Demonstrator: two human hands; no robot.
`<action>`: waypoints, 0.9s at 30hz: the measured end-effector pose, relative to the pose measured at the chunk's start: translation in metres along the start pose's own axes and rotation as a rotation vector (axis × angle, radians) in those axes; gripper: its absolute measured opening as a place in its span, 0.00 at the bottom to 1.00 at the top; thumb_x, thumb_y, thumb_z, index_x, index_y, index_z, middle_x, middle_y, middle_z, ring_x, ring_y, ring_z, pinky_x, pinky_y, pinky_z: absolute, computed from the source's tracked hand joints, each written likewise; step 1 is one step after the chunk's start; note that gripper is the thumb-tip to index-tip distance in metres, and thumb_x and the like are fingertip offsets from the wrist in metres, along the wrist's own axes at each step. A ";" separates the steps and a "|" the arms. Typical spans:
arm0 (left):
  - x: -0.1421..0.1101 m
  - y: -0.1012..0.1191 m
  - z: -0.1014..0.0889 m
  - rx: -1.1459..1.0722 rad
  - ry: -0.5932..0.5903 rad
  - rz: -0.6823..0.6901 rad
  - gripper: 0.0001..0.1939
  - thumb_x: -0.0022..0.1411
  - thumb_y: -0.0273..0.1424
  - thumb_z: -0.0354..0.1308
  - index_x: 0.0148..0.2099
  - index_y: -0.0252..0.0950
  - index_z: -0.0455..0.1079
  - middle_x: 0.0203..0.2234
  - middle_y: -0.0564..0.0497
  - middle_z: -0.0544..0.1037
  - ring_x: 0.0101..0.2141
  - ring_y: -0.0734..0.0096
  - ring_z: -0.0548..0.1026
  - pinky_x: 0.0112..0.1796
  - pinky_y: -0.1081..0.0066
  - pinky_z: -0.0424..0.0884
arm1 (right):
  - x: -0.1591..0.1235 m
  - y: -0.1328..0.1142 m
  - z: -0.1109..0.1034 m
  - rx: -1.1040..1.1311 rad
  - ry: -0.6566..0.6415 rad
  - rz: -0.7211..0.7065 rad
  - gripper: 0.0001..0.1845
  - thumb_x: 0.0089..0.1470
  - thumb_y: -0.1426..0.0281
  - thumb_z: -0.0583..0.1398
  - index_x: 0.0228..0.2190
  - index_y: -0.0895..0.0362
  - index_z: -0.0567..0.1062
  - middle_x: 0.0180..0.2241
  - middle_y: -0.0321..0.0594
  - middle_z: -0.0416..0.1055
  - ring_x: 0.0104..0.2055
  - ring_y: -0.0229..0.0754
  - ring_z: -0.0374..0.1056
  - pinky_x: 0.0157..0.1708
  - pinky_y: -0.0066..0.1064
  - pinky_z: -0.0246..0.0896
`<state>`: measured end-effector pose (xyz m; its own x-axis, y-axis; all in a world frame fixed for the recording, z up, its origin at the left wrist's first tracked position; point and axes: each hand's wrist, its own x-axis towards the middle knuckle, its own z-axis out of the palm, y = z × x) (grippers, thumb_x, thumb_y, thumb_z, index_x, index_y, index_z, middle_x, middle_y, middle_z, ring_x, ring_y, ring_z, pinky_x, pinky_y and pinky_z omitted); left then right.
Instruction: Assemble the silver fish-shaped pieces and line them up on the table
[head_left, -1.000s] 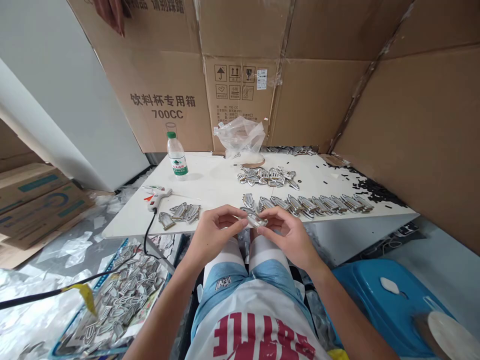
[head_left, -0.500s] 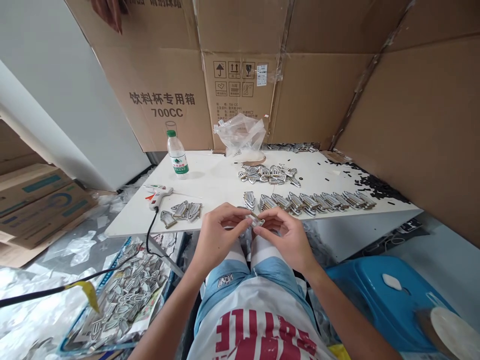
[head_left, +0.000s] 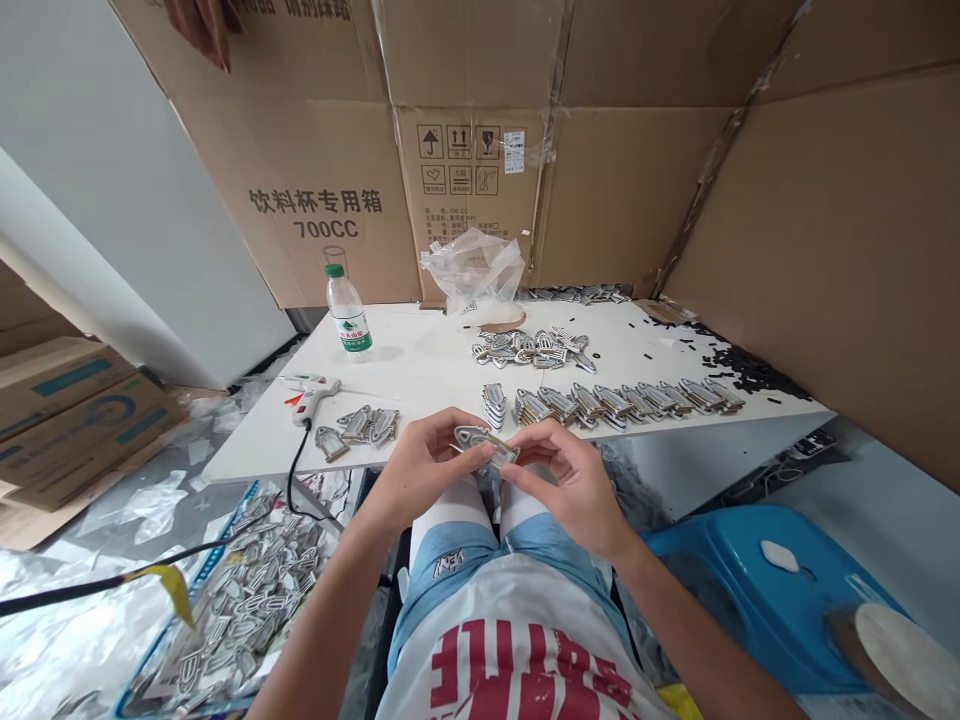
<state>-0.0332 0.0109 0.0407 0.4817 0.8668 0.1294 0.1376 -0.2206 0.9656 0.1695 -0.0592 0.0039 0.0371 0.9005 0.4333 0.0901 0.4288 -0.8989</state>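
Both my hands meet over my knees at the near edge of a low white table (head_left: 420, 365). My left hand (head_left: 424, 465) and my right hand (head_left: 562, 475) pinch one small grey arch-shaped patch (head_left: 484, 443) between their fingertips, holding it flat. Just beyond them a long row of the same patches (head_left: 622, 400) runs along the table's front, with a loose heap (head_left: 532, 350) behind it. A smaller cluster of patches (head_left: 360, 428) lies to the left of my left hand.
A glue gun (head_left: 307, 393) with a black cord lies at the table's left, a water bottle (head_left: 346, 310) and a crumpled plastic bag (head_left: 476, 270) behind. Black scraps (head_left: 742, 375) cover the right end. Cardboard boxes wall the back. A tray of patches (head_left: 240, 600) and a blue stool (head_left: 757, 590) flank my legs.
The patch between my fingers has been turned from edge-on to lying flatter and shifted slightly left. My hands stay in place.
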 end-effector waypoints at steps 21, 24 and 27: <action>0.001 0.004 -0.002 -0.026 -0.048 -0.101 0.19 0.64 0.48 0.70 0.47 0.39 0.79 0.41 0.49 0.84 0.41 0.65 0.81 0.42 0.68 0.77 | 0.017 0.024 -0.157 -0.832 0.249 -0.382 0.08 0.63 0.62 0.70 0.43 0.49 0.84 0.43 0.41 0.84 0.39 0.49 0.78 0.44 0.45 0.76; 0.000 0.003 -0.003 -0.012 -0.067 -0.083 0.18 0.65 0.48 0.70 0.45 0.39 0.79 0.39 0.50 0.83 0.40 0.64 0.82 0.42 0.67 0.76 | 0.016 0.047 -0.243 -0.890 0.536 -0.071 0.14 0.59 0.54 0.70 0.39 0.50 0.85 0.42 0.42 0.84 0.35 0.47 0.75 0.39 0.40 0.72; 0.000 0.001 -0.003 -0.016 -0.093 -0.064 0.16 0.65 0.46 0.69 0.44 0.38 0.79 0.38 0.49 0.83 0.41 0.63 0.82 0.44 0.65 0.76 | 0.013 0.063 -0.310 -0.923 0.626 0.111 0.18 0.55 0.51 0.70 0.38 0.52 0.85 0.40 0.46 0.84 0.38 0.50 0.77 0.44 0.41 0.71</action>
<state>-0.0351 0.0122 0.0425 0.5510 0.8332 0.0465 0.1569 -0.1582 0.9749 0.4845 -0.0431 -0.0270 0.5613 0.6239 0.5438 0.7492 -0.1039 -0.6542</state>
